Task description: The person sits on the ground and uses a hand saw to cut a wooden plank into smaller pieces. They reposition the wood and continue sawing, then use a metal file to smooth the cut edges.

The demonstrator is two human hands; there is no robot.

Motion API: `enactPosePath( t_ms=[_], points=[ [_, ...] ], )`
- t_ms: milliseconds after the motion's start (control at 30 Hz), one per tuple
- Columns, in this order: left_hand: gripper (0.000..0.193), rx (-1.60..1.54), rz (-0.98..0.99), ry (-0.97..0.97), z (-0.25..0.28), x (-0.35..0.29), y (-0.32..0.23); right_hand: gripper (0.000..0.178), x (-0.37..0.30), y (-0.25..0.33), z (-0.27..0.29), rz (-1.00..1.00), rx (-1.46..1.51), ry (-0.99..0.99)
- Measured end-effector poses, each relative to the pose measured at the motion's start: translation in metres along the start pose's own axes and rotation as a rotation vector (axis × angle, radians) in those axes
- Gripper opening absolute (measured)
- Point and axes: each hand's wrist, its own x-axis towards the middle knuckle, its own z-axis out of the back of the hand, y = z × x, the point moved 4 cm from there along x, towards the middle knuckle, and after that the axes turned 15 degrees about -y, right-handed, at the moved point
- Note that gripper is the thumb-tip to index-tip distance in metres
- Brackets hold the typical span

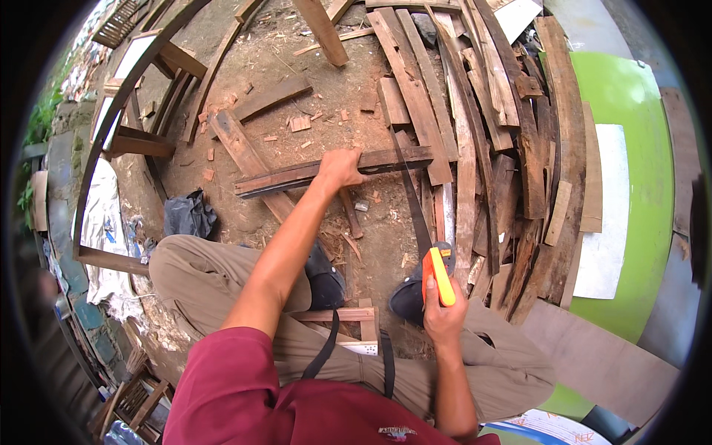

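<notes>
While a long, dark brown, rough-edged wooden beam (285, 178) is clasped near its middle by the left hand (341, 169), a handsaw with a dark metal blade and an orange-and-yellow handle (443, 280) is gripped in the closed right hand (443, 317). The beam is laid across a flat reddish-brown plank (243, 148) and is crossed by the blade near its right end. Because only one hand is used to steady it, the beam could be rolled or dragged by a hard stroke; the blade could then be pinched or bent, or be thrown towards the left hand. With a black shoe (406, 300) placed just beside the handle, the foot could be struck if the grip is lost. The left fingertips are hidden beyond the beam, so how firmly it is held cannot be told. Whether the right end is supported by the heap of weathered brown timber (532, 163) is not shown, and whether the teeth are sunk into the wood or merely rested against it cannot be made out
</notes>
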Motion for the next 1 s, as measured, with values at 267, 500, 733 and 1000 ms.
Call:
enactPosePath(
  t_ms=[267, 500, 733, 1000],
  points=[
    [0.048, 0.158, -0.011, -0.214, -0.021, -0.019, 0.009, 0.023, 0.000, 0.014, -0.005, 0.071, -0.036, 0.018],
    [0.045, 0.111, -0.023, -0.222, -0.007, -0.013, -0.002, 0.017, 0.005, 0.045, 0.006, 0.135, -0.037, -0.022],
    [0.048, 0.080, 0.123, -0.219, -0.007, -0.035, 0.027, 0.035, 0.105, -0.004, -0.033, 0.103, -0.067, 0.060],
    [0.079, 0.097, 0.194, -0.047, 0.012, -0.003, 0.029, 0.033, 0.026, -0.069, -0.069, 0.061, 0.082, 0.174]
  ],
)
